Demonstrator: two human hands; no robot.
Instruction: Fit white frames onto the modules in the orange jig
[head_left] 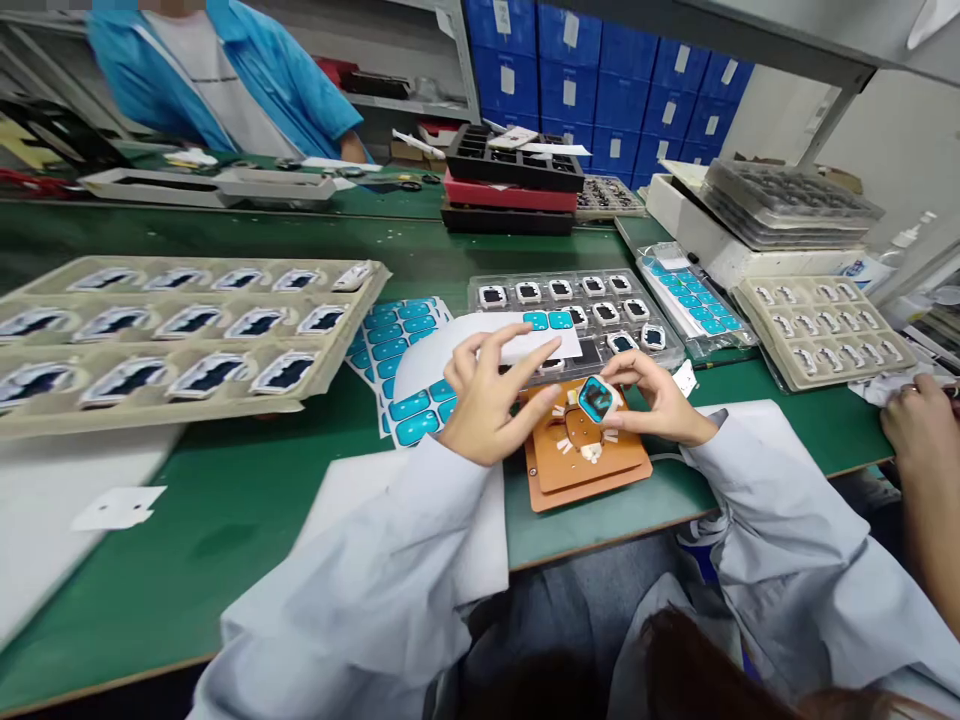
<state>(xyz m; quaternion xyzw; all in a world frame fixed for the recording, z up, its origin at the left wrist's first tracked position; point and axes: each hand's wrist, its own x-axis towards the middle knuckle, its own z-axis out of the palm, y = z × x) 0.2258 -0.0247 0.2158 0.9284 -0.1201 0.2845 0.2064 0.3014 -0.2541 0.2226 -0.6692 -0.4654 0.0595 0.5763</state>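
Between the thumb and fingers of my right hand (651, 398) is a small white watch case (598, 399) with a teal film on its face, tilted up toward me. My left hand (496, 395) is open with its fingers spread, left of the watch case and apart from it. Below both hands lies an orange fixture plate (581, 470) with a rounded cutout and small white pieces around it. Behind my left hand is a white backing sheet (450, 340) bearing a few teal stickers (549, 320). Whether my left fingers touch this sheet I cannot tell.
A large beige tray (330, 395) of watch cases stands left; a clear tray (480, 290) of them lies behind the fixture. Teal sticker sheets (386, 350) lie between. Another beige tray (832, 372) is at right, near another person's hand (919, 420). A person in blue (300, 75) sits opposite.
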